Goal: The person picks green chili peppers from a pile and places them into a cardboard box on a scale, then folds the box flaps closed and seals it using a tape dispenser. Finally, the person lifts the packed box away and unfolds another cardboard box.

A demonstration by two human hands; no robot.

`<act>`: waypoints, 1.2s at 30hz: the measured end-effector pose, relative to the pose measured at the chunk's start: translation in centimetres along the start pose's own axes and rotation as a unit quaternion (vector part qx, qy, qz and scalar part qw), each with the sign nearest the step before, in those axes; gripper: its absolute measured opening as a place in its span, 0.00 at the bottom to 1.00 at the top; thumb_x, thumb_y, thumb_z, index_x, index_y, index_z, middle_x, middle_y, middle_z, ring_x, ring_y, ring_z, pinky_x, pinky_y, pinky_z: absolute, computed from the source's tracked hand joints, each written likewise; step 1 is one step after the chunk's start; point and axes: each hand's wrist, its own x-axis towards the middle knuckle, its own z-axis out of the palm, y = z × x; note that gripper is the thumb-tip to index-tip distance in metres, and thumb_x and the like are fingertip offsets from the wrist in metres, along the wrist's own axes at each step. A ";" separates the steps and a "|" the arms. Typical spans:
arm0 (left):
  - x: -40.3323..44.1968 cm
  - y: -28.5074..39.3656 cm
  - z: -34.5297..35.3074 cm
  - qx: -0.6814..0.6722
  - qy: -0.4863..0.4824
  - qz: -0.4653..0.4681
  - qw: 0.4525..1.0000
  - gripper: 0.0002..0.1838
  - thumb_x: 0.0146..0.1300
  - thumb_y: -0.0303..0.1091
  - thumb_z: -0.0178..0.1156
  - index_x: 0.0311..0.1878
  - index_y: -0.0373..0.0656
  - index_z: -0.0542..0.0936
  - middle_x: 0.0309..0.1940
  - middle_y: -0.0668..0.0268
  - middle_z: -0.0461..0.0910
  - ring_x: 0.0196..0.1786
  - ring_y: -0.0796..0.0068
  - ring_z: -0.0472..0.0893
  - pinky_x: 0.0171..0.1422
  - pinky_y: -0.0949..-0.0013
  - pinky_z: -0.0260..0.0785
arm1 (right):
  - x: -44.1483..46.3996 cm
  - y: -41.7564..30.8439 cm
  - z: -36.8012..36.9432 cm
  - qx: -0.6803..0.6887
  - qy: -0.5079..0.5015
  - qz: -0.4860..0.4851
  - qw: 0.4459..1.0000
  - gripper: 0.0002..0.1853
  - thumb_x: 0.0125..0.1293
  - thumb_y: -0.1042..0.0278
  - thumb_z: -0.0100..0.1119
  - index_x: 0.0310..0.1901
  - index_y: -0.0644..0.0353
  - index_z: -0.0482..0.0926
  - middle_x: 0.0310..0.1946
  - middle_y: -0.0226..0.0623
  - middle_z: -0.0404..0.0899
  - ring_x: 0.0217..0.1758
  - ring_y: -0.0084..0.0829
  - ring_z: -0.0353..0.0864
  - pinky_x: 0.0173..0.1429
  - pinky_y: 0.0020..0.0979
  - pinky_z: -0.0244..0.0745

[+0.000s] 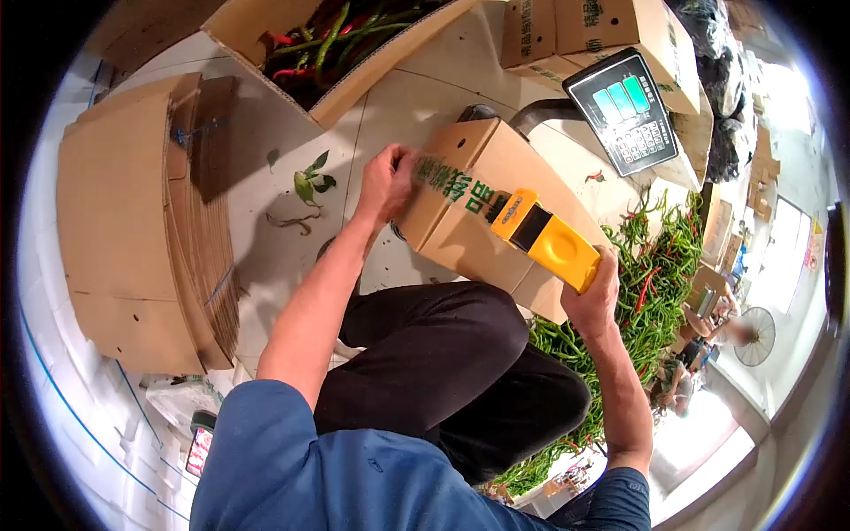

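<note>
A closed cardboard carton (496,208) with green printed characters stands tilted in front of my knees. My right hand (591,296) grips the near end of a yellow tape dispenser (551,243), whose far end rests on the carton's top. Whether any tape runs from it, I cannot make out. At the carton's left end is my left hand (390,181), close against the printed edge. Motion blurs its fingers, so their hold does not show.
An open carton of red and green chilies (332,40) is at the top. Flattened cartons (124,226) stack at left. A digital scale display (622,111) rises beyond the carton, near more boxes (611,31). Loose chilies (651,265) heap at right; people (713,319) are farther back.
</note>
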 end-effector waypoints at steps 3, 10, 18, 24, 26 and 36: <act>-0.1 0.4 0.5 0.008 -0.026 -0.028 0.999 0.16 0.75 0.40 0.59 0.45 0.33 0.81 0.36 0.55 0.85 0.39 0.69 0.81 0.48 0.65 0.73 | 0.0 0.2 0.1 -0.004 0.019 -0.018 1.000 0.24 0.57 0.81 0.64 0.55 0.65 0.68 0.40 0.52 0.75 0.42 0.56 0.79 0.47 0.45 0.77; 0.0 -2.2 0.9 0.106 -0.060 0.011 0.993 0.19 0.76 0.46 0.56 0.51 0.36 0.78 0.35 0.49 0.85 0.39 0.54 0.84 0.48 0.56 0.75 | 0.3 0.6 0.7 0.023 0.049 -0.058 0.997 0.23 0.58 0.81 0.63 0.55 0.66 0.68 0.38 0.50 0.74 0.36 0.52 0.78 0.41 0.42 0.75; -0.2 1.4 -0.3 -0.048 -0.100 0.054 0.992 0.34 0.81 0.60 0.40 0.77 0.45 0.64 0.78 0.55 0.62 0.80 0.60 0.60 0.81 0.57 0.53 | -0.7 2.0 1.6 0.049 0.084 -0.065 0.993 0.26 0.53 0.82 0.66 0.55 0.67 0.70 0.41 0.52 0.77 0.40 0.54 0.80 0.44 0.44 0.78; 0.1 6.6 2.2 -0.149 -0.287 0.140 0.936 0.42 0.80 0.66 0.35 0.86 0.48 0.45 0.86 0.64 0.42 0.87 0.66 0.41 0.88 0.61 0.35 | -0.4 2.6 2.2 0.076 0.107 -0.085 0.988 0.24 0.56 0.84 0.60 0.56 0.71 0.69 0.40 0.50 0.75 0.40 0.47 0.78 0.46 0.39 0.77; 2.3 2.0 3.0 -0.176 -0.290 0.014 0.941 0.42 0.81 0.65 0.35 0.85 0.46 0.45 0.86 0.65 0.43 0.86 0.66 0.44 0.87 0.62 0.37 | -1.1 2.6 2.4 0.079 0.111 -0.078 0.988 0.25 0.55 0.84 0.61 0.57 0.71 0.69 0.41 0.50 0.76 0.40 0.48 0.79 0.47 0.39 0.78; -0.5 15.2 -0.6 0.118 -0.362 0.399 0.834 0.58 0.60 0.71 0.65 0.83 0.42 0.56 0.84 0.51 0.51 0.87 0.52 0.46 0.88 0.47 0.34 | -0.7 3.2 0.4 0.110 0.023 -0.051 0.992 0.31 0.53 0.82 0.67 0.60 0.67 0.67 0.44 0.53 0.75 0.42 0.54 0.79 0.48 0.44 0.78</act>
